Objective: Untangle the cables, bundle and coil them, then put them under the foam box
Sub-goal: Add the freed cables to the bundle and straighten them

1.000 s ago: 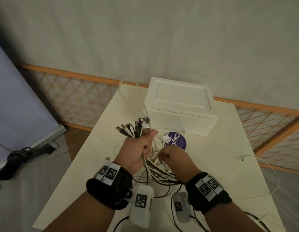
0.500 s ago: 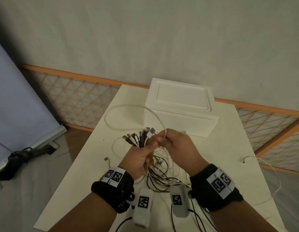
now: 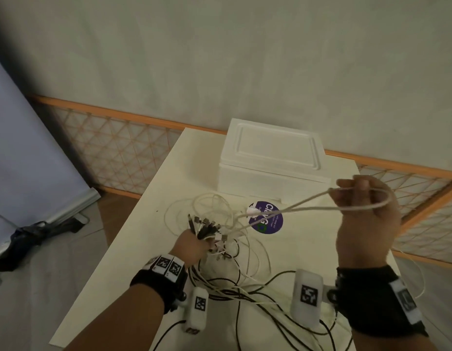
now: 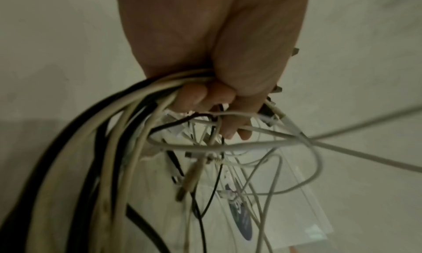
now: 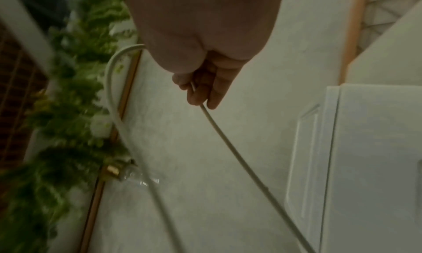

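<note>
My left hand (image 3: 192, 245) grips a bundle of black and white cables (image 4: 109, 130) low over the table, their plug ends (image 3: 203, 225) fanning out above the fist. My right hand (image 3: 366, 214) is raised to the right and pinches a white cable (image 3: 295, 207) that loops around it and runs taut back to the bundle. The same white cable (image 5: 228, 141) shows between the right fingers in the right wrist view. The white foam box (image 3: 273, 160) stands with its lid on at the far side of the table. Loose cable tails (image 3: 247, 287) trail over the near table.
A round purple sticker (image 3: 266, 220) lies on the white table (image 3: 149, 224) in front of the box. Another thin white cable (image 3: 419, 274) hangs off the right edge. An orange lattice rail (image 3: 113, 148) runs behind the table, below the wall.
My right hand has left the bundle and swung up and out to the right, drawing one white cable taut. The left hand has sunk lower with the bundle.
</note>
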A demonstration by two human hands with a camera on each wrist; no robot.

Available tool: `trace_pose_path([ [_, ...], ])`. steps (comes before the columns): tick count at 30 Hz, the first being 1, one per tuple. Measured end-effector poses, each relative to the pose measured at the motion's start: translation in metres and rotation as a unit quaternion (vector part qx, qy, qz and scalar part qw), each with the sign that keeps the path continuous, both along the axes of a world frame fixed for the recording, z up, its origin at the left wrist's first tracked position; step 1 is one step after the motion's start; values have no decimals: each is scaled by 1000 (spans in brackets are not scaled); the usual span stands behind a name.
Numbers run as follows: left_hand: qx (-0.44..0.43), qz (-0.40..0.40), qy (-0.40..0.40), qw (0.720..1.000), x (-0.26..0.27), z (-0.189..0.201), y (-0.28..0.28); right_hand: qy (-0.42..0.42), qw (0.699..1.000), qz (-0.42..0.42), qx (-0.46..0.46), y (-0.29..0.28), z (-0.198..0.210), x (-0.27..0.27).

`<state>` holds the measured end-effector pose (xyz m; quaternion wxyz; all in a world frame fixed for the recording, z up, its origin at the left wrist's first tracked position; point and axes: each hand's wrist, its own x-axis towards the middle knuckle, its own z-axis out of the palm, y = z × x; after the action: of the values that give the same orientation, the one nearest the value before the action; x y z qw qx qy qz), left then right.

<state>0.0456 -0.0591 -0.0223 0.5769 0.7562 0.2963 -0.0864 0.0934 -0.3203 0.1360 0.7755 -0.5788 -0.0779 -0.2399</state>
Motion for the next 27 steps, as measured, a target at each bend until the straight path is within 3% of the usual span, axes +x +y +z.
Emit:
trace_pose_path([
  [2, 13, 19, 8, 1000, 0, -2, 5, -3, 999, -34, 14, -7, -5, 0],
  [4, 10, 38, 16, 999, -1, -3, 7, 55, 997, -60, -10, -20, -25, 11],
  [5, 1, 49, 13, 999, -2, -2, 7, 124, 989, -56, -49, -29, -39, 19],
  [6, -12, 59, 5, 998, -2, 0, 6, 202, 966, -48, -156, -38, -56, 27],
  [7, -24, 68, -10, 997, -2, 5, 5, 281, 909, -14, -307, -41, -69, 30],
  [8, -39, 79, -30, 996, -2, 12, 2, 323, 808, 38, -492, -42, -81, 29],
  [9, -53, 89, -57, 993, -3, 19, -1, 316, 688, 109, -644, -38, -88, 24],
  [10, -66, 94, -84, 990, -4, 27, -5, 303, 602, 185, -715, -28, -89, 15],
  [11, -76, 93, -113, 986, -4, 34, -9, 282, 587, 251, -716, -13, -86, 3],
  [12, -79, 79, -134, 985, -4, 39, -12, 221, 645, 281, -676, 3, -81, -7],
  [14, -76, 43, -169, 982, -4, 49, -20, 80, 788, 218, -570, 39, -68, -23],
  [15, -68, 27, -186, 980, -4, 54, -25, 18, 813, 169, -556, 52, -64, -26],
  [17, -52, 5, -218, 975, -5, 62, -33, -49, 795, 128, -591, 71, -55, -26],
  [21, -63, -1, -248, 967, -10, 69, -32, -54, 720, 149, -676, 76, -50, -18],
  [23, -108, -5, -234, 966, -13, 68, -26, -50, 723, 146, -673, 72, -55, -15],
  [27, -187, -9, -191, 964, -19, 72, -23, -116, 738, 55, -662, 71, -60, -13],
])
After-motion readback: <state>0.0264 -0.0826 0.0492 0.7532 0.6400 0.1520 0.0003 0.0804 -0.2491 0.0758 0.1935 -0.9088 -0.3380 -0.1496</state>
